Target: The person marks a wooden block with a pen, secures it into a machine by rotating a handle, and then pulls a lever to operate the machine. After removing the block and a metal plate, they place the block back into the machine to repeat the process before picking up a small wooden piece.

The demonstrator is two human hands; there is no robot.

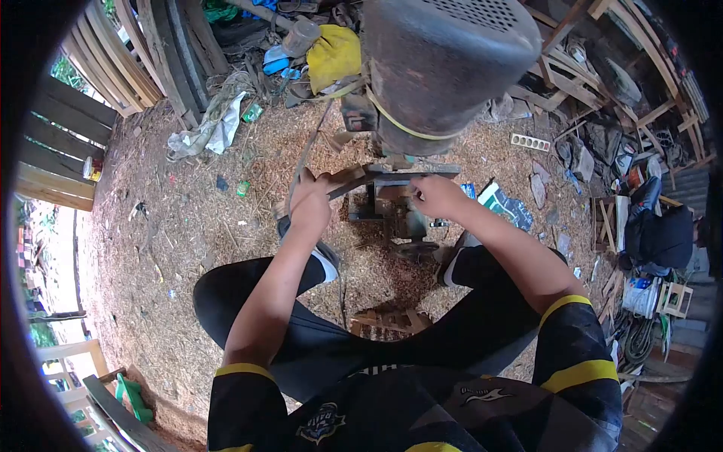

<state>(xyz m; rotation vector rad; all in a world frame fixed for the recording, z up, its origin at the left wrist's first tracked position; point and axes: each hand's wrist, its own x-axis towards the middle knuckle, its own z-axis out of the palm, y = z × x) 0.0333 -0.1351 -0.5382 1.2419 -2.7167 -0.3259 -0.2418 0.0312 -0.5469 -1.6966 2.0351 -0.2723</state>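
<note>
Between my knees stands a small machine [407,218] with a flat metal top and a round wheel low on its near side. A dark piece of wood [346,181] slants across the left part of that top. My left hand [310,200] is closed around the wood's left end. At the right side of the machine top, my right hand [437,197] has its fingers bent together near the metal edge; whatever they hold is too small to make out. Just beyond the hands rises a large rusty metal housing [444,75] with a yellow band round it.
Wood shavings cover the ground. A yellow bag [334,59] lies at the back, a power strip [530,142] at the right. Curved boards lean at the upper left. A person in dark clothes [663,237] is at the far right beside piled wood.
</note>
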